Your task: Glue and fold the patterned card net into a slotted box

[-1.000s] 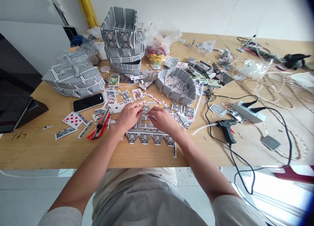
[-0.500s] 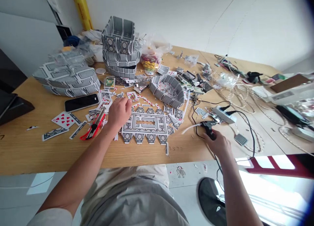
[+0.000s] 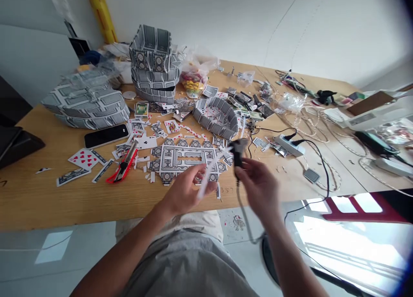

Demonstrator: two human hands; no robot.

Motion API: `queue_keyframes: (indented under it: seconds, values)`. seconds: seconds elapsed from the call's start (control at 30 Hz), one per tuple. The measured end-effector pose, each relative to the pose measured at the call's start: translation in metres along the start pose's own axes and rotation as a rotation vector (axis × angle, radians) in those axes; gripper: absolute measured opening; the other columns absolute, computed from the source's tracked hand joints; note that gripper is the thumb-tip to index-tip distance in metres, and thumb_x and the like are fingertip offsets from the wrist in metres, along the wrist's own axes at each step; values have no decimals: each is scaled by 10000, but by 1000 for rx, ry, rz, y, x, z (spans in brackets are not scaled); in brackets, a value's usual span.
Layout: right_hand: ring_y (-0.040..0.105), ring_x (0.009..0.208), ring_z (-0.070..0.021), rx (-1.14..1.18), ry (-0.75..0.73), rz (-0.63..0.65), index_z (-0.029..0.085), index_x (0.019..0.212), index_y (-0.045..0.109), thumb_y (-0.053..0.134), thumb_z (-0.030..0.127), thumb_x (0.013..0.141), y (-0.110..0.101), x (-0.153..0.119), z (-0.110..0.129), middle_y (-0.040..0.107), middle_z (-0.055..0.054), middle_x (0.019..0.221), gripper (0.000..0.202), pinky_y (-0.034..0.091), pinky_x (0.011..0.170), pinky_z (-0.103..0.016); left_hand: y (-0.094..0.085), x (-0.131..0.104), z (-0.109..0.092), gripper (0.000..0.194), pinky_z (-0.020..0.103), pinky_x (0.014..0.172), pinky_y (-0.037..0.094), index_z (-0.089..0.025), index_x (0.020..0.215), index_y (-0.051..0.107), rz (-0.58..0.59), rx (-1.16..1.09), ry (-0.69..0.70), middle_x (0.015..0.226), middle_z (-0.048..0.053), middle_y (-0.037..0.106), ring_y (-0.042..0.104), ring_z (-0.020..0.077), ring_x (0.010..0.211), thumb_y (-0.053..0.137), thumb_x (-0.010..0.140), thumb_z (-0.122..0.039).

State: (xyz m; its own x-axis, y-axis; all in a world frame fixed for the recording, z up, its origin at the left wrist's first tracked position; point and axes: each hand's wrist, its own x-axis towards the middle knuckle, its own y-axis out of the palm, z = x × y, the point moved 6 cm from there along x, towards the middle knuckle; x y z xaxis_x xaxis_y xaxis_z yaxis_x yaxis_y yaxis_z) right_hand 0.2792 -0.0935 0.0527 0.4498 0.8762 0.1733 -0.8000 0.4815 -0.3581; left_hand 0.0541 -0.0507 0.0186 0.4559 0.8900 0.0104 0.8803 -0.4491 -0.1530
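Gripping the glue gun point(image 3: 238, 150) by its handle with the right hand point(image 3: 260, 187), fingers closed round, in the air just right of the card panel point(image 3: 190, 150). Reaching in at the near right part of the card panel with the left hand point(image 3: 185, 189), half curled, thumb and fingers on either side of the white glue stick point(image 3: 209, 173); too blurred to tell a pinch from a loose touch.

Likely light and hard-shelled to handle, with a slight drag from the cord point(image 3: 243, 215), hanging down to the near right of the card panel. Best held by the handle, away from the possibly hot nozzle. For the glue stick, expect a smooth, bendy, rather slippery feel; best guided lightly near the free end. For the card panel, lying flat, expect thin, slick, easily creased card; best lifted by the broad border, not the small tabs.

Left of the card panel, a red cutter point(image 3: 124, 165); behind to the right, a bowl point(image 3: 213, 124) of cards; well to the right, a power strip point(image 3: 288, 145).
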Motion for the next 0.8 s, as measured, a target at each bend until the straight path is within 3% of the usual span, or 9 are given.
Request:
queue_keyframes:
  seconds: [0.07, 0.13, 0.23, 0.3, 0.4, 0.47, 0.53, 0.67, 0.8]
  values:
    - [781, 852, -246, -18, -95, 119, 262, 1182, 711, 773, 397, 909, 50, -20, 23, 816, -87, 1017, 310, 666, 786, -432, 8, 13, 4, 576, 397, 902, 596, -220, 1289, 694, -92, -243, 0, 1248, 142, 755, 733, 278, 1064, 751, 888, -630]
    - [769, 865, -257, -32, -191, 243, 282, 1156, 703, 719, 328, 950, 91, -37, 40, 804, -83, 1021, 211, 663, 797, -438, 0, 21, 12, 487, 371, 811, 614, -210, 1090, 721, -258, -428, -44, 1070, 109, 775, 745, 256, 936, 696, 910, -662]
    - [760, 984, -273, -80, -349, 434, 330, 1185, 717, 688, 277, 982, 125, -45, 56, 781, -84, 1166, 212, 651, 880, -451, -35, 14, 24, 412, 313, 677, 603, -209, 847, 687, -517, -486, -113, 835, 53, 739, 721, 205, 758, 661, 939, -610]
    - [763, 998, -255, -88, -407, 581, 313, 1147, 749, 700, 294, 1000, 135, -32, 56, 788, -68, 1143, 157, 634, 912, -412, -65, 4, 30, 360, 279, 626, 596, -197, 816, 699, -585, -447, -146, 791, 43, 738, 712, 179, 697, 711, 911, -543]
    - [738, 823, -192, -207, -437, 630, 220, 1040, 788, 670, 194, 1011, 142, 18, 38, 791, -63, 1001, 124, 591, 824, -333, -108, -4, 40, 363, 247, 402, 481, -176, 807, 704, -548, -368, -245, 737, 44, 731, 608, 136, 483, 738, 877, -531]
    - [699, 759, -176, -343, -441, 627, 160, 1078, 797, 702, 167, 987, 152, 55, 18, 779, -101, 1033, 131, 560, 813, -333, -130, -2, 44, 356, 257, 345, 448, -173, 808, 701, -493, -289, -294, 684, 40, 713, 557, 134, 405, 758, 844, -523]
    - [692, 824, -196, -418, -465, 674, 145, 1153, 795, 717, 194, 990, 167, 80, 0, 767, -113, 1020, 187, 535, 861, -343, -144, 7, 48, 373, 273, 339, 461, -180, 788, 697, -419, -200, -334, 691, 54, 723, 560, 144, 393, 751, 846, -545]
    - [680, 949, -231, -449, -526, 745, 176, 1218, 800, 680, 261, 1027, 188, 92, -20, 724, -128, 1129, 241, 512, 902, -353, -157, 33, 51, 425, 284, 350, 476, -197, 728, 712, -337, -31, -385, 649, 66, 712, 596, 181, 424, 736, 850, -603]
    - [674, 965, -228, -437, -551, 737, 195, 1232, 802, 620, 274, 1068, 190, 84, -23, 696, -124, 1159, 257, 517, 884, -346, -156, 55, 54, 483, 311, 357, 464, -206, 690, 698, -269, 82, -431, 579, 64, 685, 582, 205, 386, 746, 825, -668]
